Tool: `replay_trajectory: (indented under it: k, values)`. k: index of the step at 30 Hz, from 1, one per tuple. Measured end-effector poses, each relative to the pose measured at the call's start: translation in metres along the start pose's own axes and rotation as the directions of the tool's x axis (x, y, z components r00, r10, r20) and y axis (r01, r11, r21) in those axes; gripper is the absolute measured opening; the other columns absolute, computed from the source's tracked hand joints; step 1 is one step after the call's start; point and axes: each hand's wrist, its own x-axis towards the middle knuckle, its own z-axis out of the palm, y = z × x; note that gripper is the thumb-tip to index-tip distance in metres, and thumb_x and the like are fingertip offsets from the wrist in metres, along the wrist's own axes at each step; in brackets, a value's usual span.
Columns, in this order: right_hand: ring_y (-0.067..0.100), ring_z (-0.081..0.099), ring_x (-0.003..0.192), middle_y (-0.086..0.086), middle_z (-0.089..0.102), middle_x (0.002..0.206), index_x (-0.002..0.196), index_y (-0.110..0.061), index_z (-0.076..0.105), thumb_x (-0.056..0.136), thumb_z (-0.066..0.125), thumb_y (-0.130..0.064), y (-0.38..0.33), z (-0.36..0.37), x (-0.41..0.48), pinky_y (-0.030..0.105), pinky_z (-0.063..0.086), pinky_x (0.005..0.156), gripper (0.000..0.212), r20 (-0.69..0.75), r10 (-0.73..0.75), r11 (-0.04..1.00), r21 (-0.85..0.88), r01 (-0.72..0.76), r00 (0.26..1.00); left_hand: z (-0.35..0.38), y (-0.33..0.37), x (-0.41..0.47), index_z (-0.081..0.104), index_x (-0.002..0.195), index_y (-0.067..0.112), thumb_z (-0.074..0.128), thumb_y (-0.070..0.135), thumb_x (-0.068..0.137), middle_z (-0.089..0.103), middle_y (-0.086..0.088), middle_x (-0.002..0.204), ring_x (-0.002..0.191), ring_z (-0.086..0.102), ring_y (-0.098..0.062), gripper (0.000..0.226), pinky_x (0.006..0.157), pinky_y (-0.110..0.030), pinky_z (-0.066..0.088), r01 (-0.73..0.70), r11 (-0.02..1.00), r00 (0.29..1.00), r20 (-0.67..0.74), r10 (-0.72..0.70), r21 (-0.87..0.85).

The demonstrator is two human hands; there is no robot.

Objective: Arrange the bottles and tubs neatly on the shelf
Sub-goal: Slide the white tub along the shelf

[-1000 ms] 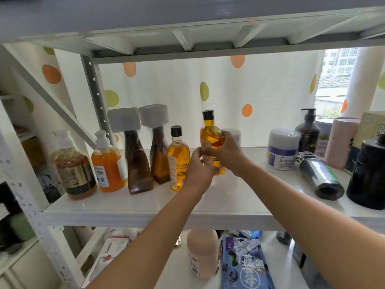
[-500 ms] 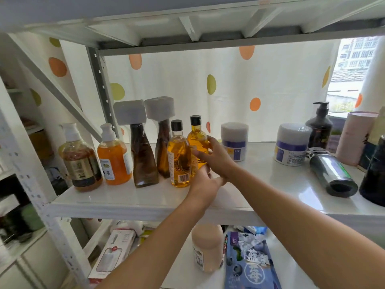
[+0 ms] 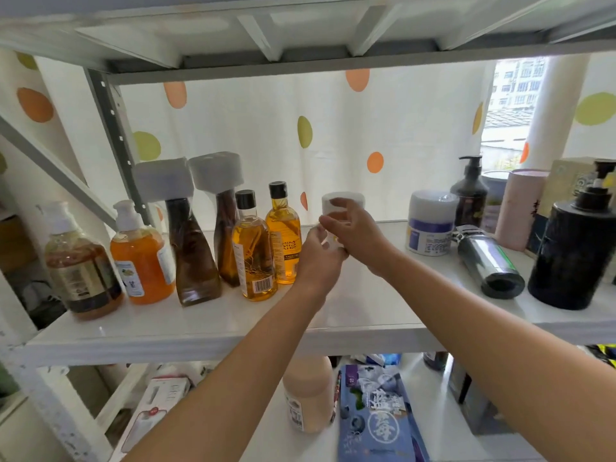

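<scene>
Tub [image 3: 346, 197], white, held in the grip of right hand [image 3: 359, 232] and left hand [image 3: 319, 260], near amber bottle [image 3: 283, 235].

Bare forearms end in the bare left grip [image 3: 318, 258] and right grip [image 3: 358, 235]; nails perhaps short.

We note white tub [image 3: 345, 202] upright, gripped by left hand [image 3: 316, 258] and right hand [image 3: 356, 231]. Left of tub: amber bottles [image 3: 283, 235], brown foam-capped bottles [image 3: 195, 255], pump bottles [image 3: 141, 258], all upright. Right of tub: purple-banded tub [image 3: 431, 225] upright, silver bottle [image 3: 486, 265] on side.
</scene>
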Motion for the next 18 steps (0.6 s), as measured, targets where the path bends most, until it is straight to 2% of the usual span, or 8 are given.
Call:
replay_trajectory:
  k: [3,6,8,13,15,18]
  values:
    - [0.017,0.063,0.106,0.003,0.062,0.120,0.138,-0.019,0.046,0.093,0.064,-0.029,0.003,-0.013,0.001,0.031,0.056,0.080,0.049,-0.019,-0.008,1.000,-0.022,0.008,1.000,0.007,0.003,0.007,0.047,0.138,0.017,0.060,-0.001,0.088,0.051,0.005,0.139,0.129,0.046,-0.016,0.054,0.101,-0.033,0.046,-0.010,1.000,1.000,-0.016,0.010,0.007]
    - [0.019,0.063,0.105,0.004,0.062,0.122,0.137,-0.018,0.046,0.095,0.061,-0.029,0.008,-0.023,0.006,0.034,0.056,0.086,0.045,-0.067,0.002,1.000,-0.024,-0.003,0.998,0.014,0.007,0.013,0.044,0.138,0.014,0.055,-0.004,0.090,0.048,0.010,0.114,0.112,0.046,-0.010,0.053,0.090,-0.025,0.043,-0.026,0.999,0.999,-0.028,0.028,0.042]
    - [0.022,0.062,0.108,0.007,0.062,0.125,0.135,-0.017,0.048,0.097,0.056,-0.029,0.012,-0.029,0.010,0.038,0.054,0.091,0.041,-0.124,0.033,0.999,-0.003,-0.033,0.992,0.017,0.007,0.019,0.041,0.141,0.014,0.051,-0.005,0.091,0.045,0.010,0.112,0.108,0.044,-0.009,0.054,0.087,-0.023,0.041,-0.026,0.997,0.999,-0.035,0.029,0.079]
    - [0.020,0.057,0.106,0.006,0.059,0.126,0.137,-0.016,0.046,0.100,0.047,-0.034,0.021,-0.037,0.021,0.029,0.043,0.084,0.041,-0.229,0.109,0.994,0.004,-0.111,0.967,0.025,0.001,0.039,0.037,0.144,0.013,0.043,-0.008,0.088,0.040,0.007,0.116,0.109,0.040,-0.012,0.059,0.088,-0.025,0.039,0.015,0.997,0.997,-0.073,-0.010,0.074]
    - [0.021,0.052,0.116,0.007,0.053,0.136,0.142,-0.018,0.042,0.100,0.045,-0.038,0.027,-0.038,0.029,0.029,0.038,0.090,0.046,-0.234,0.143,0.989,0.005,-0.145,0.962,0.028,-0.004,0.053,0.035,0.145,0.013,0.041,0.002,0.092,0.045,0.005,0.125,0.112,0.043,-0.015,0.054,0.088,-0.027,0.040,0.058,0.998,0.994,-0.093,-0.056,0.018]
    - [0.025,0.038,0.137,0.006,0.036,0.154,0.150,-0.024,0.030,0.100,0.039,-0.050,0.033,-0.039,0.040,0.035,0.031,0.103,0.057,-0.181,0.235,0.972,0.063,-0.227,0.955,0.032,-0.010,0.074,0.032,0.147,0.016,0.028,0.034,0.103,0.046,-0.008,0.142,0.124,0.046,-0.025,0.048,0.093,-0.034,0.042,0.141,0.986,0.980,-0.129,-0.152,-0.089]
